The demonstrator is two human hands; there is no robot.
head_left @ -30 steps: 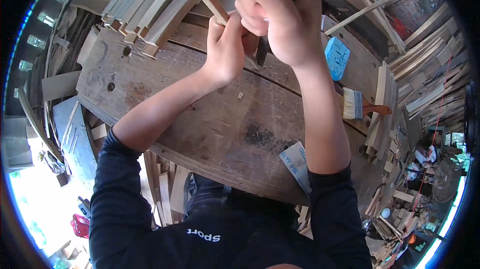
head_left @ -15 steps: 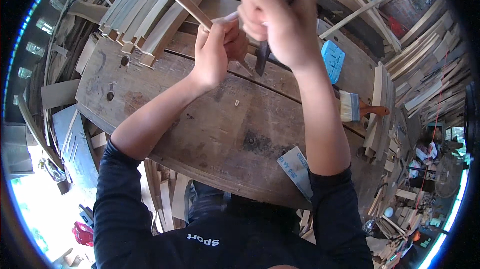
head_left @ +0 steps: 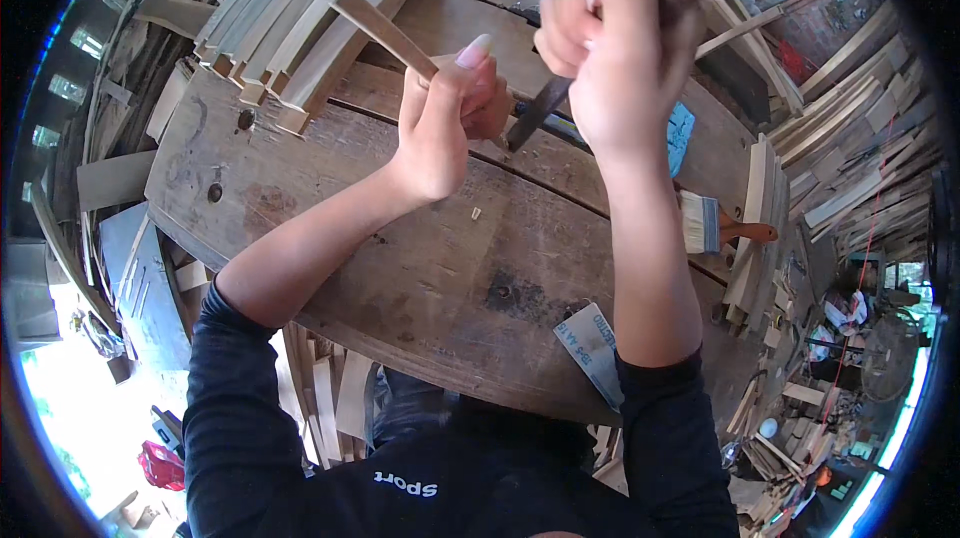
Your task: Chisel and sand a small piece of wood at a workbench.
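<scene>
My left hand (head_left: 438, 128) is closed around a thin wooden strip (head_left: 385, 35), its thumb raised along the top. One end of the strip sticks out to the upper left; the other emerges below the fingers, near the bench's slot. In my right hand (head_left: 622, 63), held higher, is a chisel (head_left: 538, 116) with a dark flat blade and a thick brown wooden handle. The blade slants down and left, its tip by the strip's lower end; whether they touch I cannot tell. A small wood chip (head_left: 476, 213) lies on the wooden workbench (head_left: 400, 278).
Long curved wooden pieces (head_left: 330, 48) are stacked at the far left. Right of my forearm lie a blue block (head_left: 680, 133), a paintbrush (head_left: 705, 223) and stacked strips (head_left: 755, 228). A white printed card (head_left: 588, 348) is near the front edge. Lumber fills the right side.
My right hand has shifted right, and the chisel leans over more, its handle swung to the right. My left hand has moved slightly right with the strip, its thumb now lifted.
</scene>
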